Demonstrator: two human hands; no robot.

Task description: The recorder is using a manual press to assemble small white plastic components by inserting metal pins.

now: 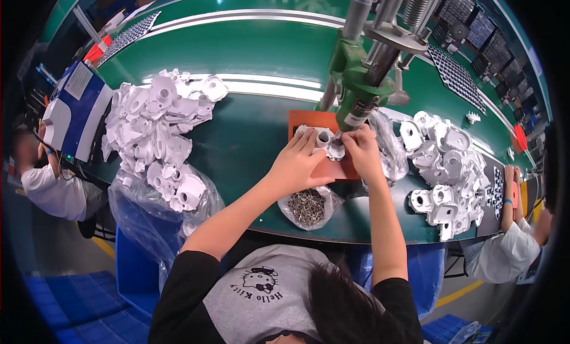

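Under the green press head (360,97), a white plastic part (323,137) with a round collar lies on the orange base plate (341,171). My left hand (298,163) rests on the part's left side, its fingers stretched out over it and the thumb spread toward me. Close below the press tip, my right hand (361,147) is closed in a pinch at the part's right side. Whatever its fingertips grip is hidden. Just in front of the base plate sits a clear plastic bag (332,200) of small metal pins (307,208).
White plastic parts pile up at left (157,127) and right (448,166). A clear bag (389,148) lies beside the press. A blue-white machine (77,109) stands far left. Blue bins (139,258) are below the table edge. Co-workers sit at left (56,189) and right (504,249).
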